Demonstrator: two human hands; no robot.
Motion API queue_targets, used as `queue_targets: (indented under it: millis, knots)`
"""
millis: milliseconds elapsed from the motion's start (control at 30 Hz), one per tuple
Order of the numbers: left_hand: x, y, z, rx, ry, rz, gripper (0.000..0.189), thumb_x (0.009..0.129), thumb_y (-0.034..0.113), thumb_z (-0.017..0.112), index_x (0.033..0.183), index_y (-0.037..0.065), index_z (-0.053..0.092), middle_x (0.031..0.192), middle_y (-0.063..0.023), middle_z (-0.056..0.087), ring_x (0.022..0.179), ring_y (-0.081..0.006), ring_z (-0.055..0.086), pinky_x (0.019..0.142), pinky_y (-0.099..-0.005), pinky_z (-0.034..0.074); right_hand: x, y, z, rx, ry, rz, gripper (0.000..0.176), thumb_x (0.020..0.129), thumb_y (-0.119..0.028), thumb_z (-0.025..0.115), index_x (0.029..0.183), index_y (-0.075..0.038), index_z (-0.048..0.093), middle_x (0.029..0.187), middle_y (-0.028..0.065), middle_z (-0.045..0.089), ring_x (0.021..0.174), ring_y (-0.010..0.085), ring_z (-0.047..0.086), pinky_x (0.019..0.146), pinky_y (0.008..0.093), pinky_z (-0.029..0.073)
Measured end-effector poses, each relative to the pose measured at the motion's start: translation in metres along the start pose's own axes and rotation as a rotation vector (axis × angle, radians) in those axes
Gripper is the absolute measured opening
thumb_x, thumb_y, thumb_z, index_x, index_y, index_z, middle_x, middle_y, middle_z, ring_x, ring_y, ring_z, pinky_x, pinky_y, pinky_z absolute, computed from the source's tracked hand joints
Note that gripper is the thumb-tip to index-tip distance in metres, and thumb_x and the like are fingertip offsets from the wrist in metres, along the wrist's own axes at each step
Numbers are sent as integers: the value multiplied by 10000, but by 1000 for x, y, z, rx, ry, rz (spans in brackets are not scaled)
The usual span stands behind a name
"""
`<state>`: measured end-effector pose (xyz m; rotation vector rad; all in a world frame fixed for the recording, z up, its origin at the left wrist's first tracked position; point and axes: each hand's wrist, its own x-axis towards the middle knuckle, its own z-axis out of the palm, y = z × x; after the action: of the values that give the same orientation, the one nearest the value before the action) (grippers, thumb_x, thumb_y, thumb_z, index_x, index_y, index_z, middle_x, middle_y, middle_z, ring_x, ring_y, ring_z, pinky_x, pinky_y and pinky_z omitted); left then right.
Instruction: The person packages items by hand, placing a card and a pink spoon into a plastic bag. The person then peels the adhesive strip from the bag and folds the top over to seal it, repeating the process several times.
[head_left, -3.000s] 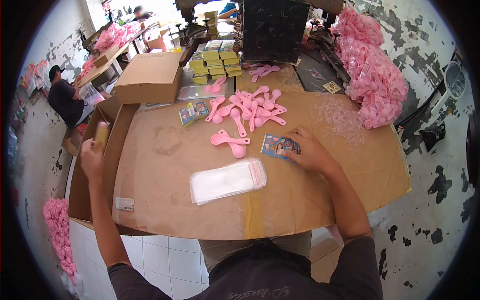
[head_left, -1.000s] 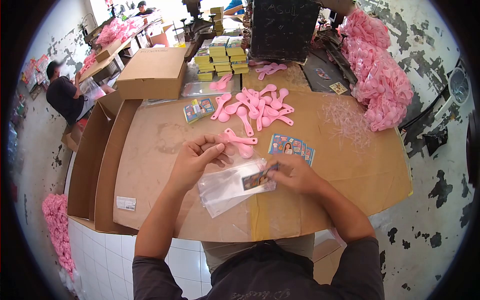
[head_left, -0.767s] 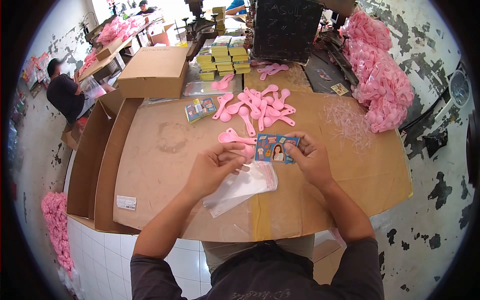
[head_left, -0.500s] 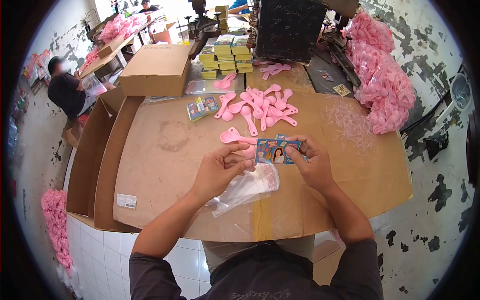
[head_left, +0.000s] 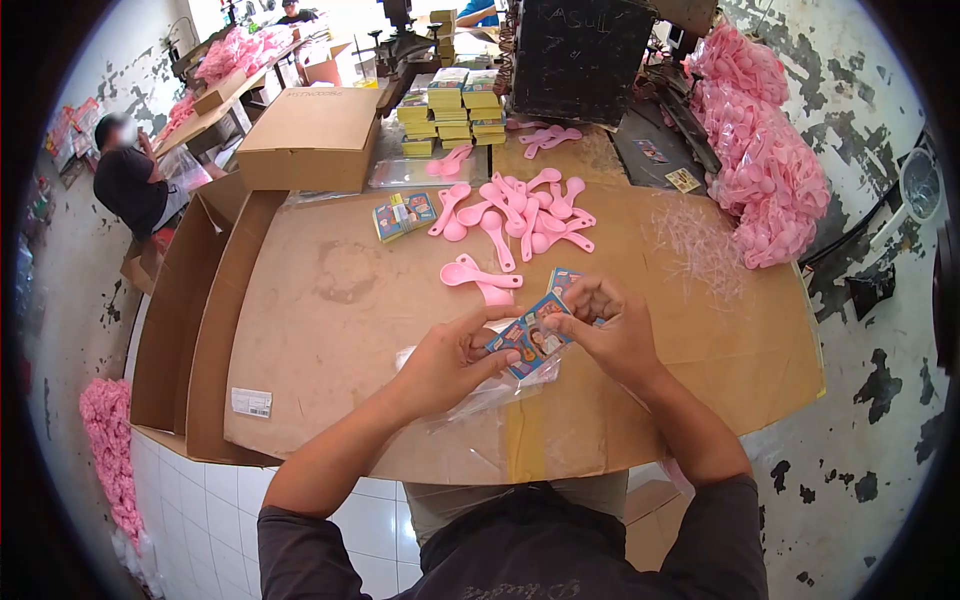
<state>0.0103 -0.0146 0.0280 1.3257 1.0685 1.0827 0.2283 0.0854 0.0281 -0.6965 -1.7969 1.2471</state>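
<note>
A blue printed card [head_left: 532,342] is tilted between my hands, its right end higher than its left. My left hand [head_left: 440,368] pinches the lower left corner with thumb and fingers. The upper right end is gripped by my right hand [head_left: 618,338], thumb on the printed face. Behind the right fingers lies another blue card [head_left: 562,280], partly covered. Clear plastic bags [head_left: 470,405] rest on the cardboard under my hands. Just beyond the left fingers are pink spoons [head_left: 468,272], one crossing another.
A heap of pink spoons [head_left: 515,212] and a bundle of cards [head_left: 405,216] lie farther back. Card stacks [head_left: 450,110] stand behind them, beside a closed carton [head_left: 310,140]. Bagged pink spoons [head_left: 765,150] pile up at right. A person [head_left: 135,185] is at far left.
The card has tilted from nearly level and come lower. My left hand has moved right and down onto its corner; the right hand has shifted slightly.
</note>
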Motion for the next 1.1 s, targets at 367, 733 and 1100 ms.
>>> queue_targets:
  millis: [367, 733, 1100]
  knots:
    - [3, 11, -11, -179, 213, 34, 348, 1040, 85, 627, 1371, -6, 568, 1013, -42, 745, 853, -51, 673, 735, -226, 553, 69, 48, 11, -607, -242, -330, 250, 1002, -224, 618, 1043, 11, 692, 1126, 149, 613, 1042, 307, 578, 910, 437, 467]
    - [2, 1, -12, -214, 180, 37, 344, 1021, 48, 646, 1343, -25, 549, 1165, -87, 724, 984, -82, 691, 830, -240, 574, 66, 42, 4, -744, -319, -318, 213, 918, -104, 686, 1104, -4, 661, 1118, 165, 605, 1003, 331, 608, 893, 425, 499]
    - [4, -12, -5, -111, 204, 71, 356, 1009, 66, 674, 1331, -31, 555, 1151, -84, 725, 991, -72, 672, 821, -233, 563, 31, -38, -51, -274, -103, -167, 142, 1016, -59, 599, 1102, -2, 696, 997, 73, 623, 869, 134, 640, 750, 282, 540]
